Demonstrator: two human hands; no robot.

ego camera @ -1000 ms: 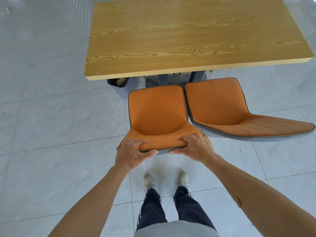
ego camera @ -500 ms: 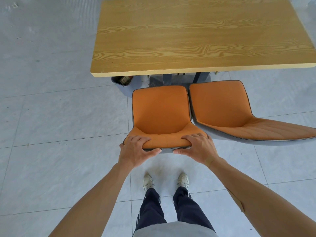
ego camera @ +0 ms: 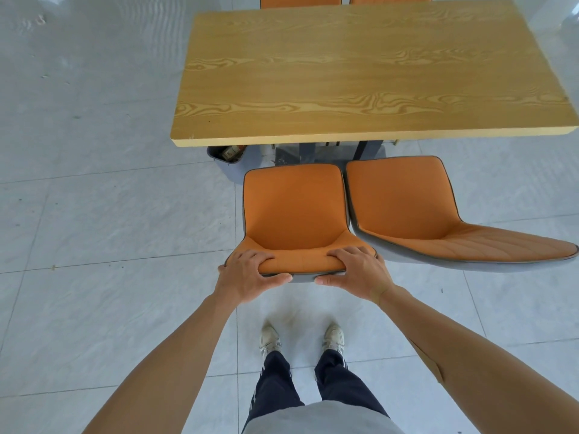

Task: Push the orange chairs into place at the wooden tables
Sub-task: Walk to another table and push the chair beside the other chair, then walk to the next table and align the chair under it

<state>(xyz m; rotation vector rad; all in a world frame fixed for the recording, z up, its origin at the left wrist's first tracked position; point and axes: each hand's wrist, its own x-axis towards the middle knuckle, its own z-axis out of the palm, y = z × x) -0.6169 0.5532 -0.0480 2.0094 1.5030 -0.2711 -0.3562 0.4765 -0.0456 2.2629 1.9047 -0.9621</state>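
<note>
An orange chair [ego camera: 294, 205] stands in front of me, its seat facing the wooden table [ego camera: 360, 73]. My left hand [ego camera: 247, 275] grips the left end of the top of its backrest and my right hand [ego camera: 357, 274] grips the right end. A second orange chair [ego camera: 404, 202] stands right beside it on the right, turned at an angle, nearly touching. The front edges of both seats sit just short of the table's near edge. Two more orange chairs [ego camera: 300, 0] show at the table's far side.
A small grey bin [ego camera: 225, 153] with rubbish sits on the floor under the table's near left corner. The dark table base [ego camera: 329, 151] is visible under the near edge. Pale tiled floor [ego camera: 94, 214] spreads to the left. My feet [ego camera: 300, 339] stand behind the chair.
The view has shifted so the table and chairs sit further right and lower in frame. Both hands keep the same grip on the backrest; the chair's spot relative to the table looks unchanged.
</note>
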